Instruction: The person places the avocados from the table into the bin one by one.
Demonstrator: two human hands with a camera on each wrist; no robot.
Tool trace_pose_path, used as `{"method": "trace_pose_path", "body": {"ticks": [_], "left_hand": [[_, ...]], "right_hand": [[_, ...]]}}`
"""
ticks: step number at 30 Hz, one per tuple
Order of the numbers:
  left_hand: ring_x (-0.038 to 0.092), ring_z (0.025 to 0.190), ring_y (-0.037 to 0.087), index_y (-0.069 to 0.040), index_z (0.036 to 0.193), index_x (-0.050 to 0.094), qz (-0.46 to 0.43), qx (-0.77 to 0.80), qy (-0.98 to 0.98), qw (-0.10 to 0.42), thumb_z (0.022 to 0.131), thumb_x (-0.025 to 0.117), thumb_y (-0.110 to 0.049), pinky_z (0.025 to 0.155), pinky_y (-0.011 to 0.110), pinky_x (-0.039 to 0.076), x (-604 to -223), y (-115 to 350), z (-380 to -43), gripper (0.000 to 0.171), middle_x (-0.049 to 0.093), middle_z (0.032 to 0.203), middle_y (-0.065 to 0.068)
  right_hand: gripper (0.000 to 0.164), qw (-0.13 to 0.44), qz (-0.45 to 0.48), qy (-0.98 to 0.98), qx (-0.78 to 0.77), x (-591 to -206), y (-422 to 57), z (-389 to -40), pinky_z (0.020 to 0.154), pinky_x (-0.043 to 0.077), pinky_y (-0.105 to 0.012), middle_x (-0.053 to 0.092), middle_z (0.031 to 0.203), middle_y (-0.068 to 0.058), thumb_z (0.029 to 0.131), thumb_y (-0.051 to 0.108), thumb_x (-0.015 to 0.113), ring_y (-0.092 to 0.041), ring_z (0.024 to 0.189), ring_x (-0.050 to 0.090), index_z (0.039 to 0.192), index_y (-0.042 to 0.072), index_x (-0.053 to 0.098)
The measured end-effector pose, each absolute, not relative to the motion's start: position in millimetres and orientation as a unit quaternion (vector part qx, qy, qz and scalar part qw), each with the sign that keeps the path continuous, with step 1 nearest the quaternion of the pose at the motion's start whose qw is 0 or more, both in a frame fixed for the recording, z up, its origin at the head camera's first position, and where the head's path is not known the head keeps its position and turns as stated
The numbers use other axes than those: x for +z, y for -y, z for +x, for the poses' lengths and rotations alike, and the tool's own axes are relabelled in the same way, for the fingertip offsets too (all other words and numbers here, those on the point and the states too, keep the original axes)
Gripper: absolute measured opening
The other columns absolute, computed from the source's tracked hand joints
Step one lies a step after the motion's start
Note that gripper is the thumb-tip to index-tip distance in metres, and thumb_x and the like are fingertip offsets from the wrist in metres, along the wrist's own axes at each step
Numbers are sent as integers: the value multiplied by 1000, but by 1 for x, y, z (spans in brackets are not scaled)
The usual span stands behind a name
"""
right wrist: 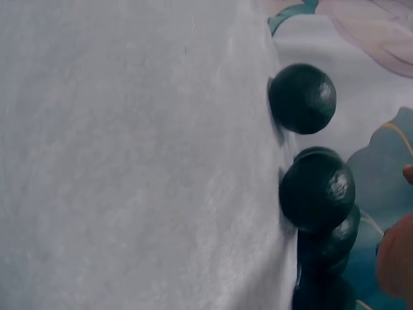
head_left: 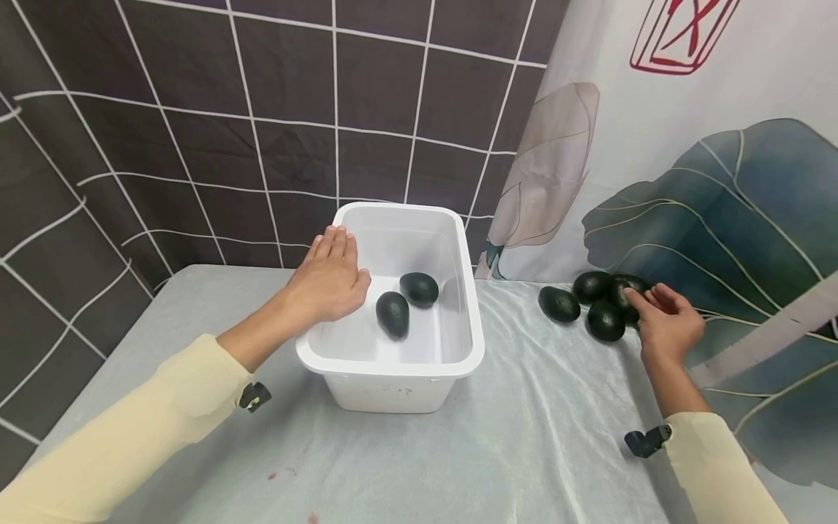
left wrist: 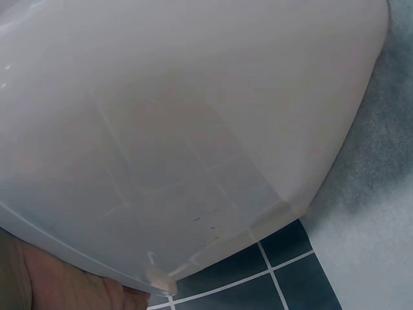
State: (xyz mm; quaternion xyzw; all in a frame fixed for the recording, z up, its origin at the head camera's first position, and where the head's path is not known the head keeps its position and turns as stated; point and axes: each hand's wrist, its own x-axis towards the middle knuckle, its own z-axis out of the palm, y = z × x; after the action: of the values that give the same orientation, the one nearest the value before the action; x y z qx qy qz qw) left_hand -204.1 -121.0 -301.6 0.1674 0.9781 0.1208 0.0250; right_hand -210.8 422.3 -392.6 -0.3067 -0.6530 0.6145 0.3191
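Note:
A white plastic tub (head_left: 396,389) stands on the cloth-covered table, with two dark green avocados (head_left: 393,314) lying on its floor. My left hand (head_left: 329,280) rests on the tub's left rim, fingers straight and close together. Its edge (left wrist: 77,284) shows beside the tub's wall (left wrist: 193,148) in the left wrist view. Over on the right, several more avocados (head_left: 605,320) lie grouped on the cloth. My right hand (head_left: 668,324) is at the right side of this group, its thumb and fingertips overlapping the nearest avocado. The right wrist view shows part of this hand (right wrist: 395,258) beside the avocados (right wrist: 317,192).
A grey-white cloth (head_left: 524,437) covers the table. Behind the tub hangs a dark sheet with a white grid (head_left: 288,153). A pale curtain with large blue-green leaves (head_left: 727,204) hangs along the right side, close behind the avocado group.

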Motion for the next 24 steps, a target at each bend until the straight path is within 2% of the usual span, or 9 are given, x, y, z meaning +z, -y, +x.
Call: {"method": "trace_pose_path", "body": {"ticks": [6,14,18,24], "left_hand": [[-3,177,50,17,173,12,169,123,-978,26,115,25,-35,146,60,1,-302,121,-204,79,1,186,36],[-4,177,50,17,173,12,168,122,-978,27,115,25,-35,146,61,1,-303,122,-204,79,1,186,35],[-3,177,50,17,173,13,169,122,-978,25,115,25,-35,146,61,1,-303,122,-204,79,2,186,36],[-2,177,51,17,173,13,170,121,-978,22,115,25,-35,146,61,1,-304,123,-205,79,3,185,36]], "right_hand": [[68,351,-343,636,595,-401,-431,-210,116,53,-19,67,112,23,81,21,104,2,115,64,144,22,78],[81,376,-385,591,601,-406,-435,-212,122,45,-20,59,134,19,81,16,104,3,129,52,153,23,66],[83,391,-402,555,615,-406,-435,-212,120,46,-19,56,137,17,77,11,105,2,130,49,149,25,65],[82,421,-401,514,631,-406,-433,-212,114,46,-20,54,129,15,70,7,108,2,122,47,138,24,65]]}}
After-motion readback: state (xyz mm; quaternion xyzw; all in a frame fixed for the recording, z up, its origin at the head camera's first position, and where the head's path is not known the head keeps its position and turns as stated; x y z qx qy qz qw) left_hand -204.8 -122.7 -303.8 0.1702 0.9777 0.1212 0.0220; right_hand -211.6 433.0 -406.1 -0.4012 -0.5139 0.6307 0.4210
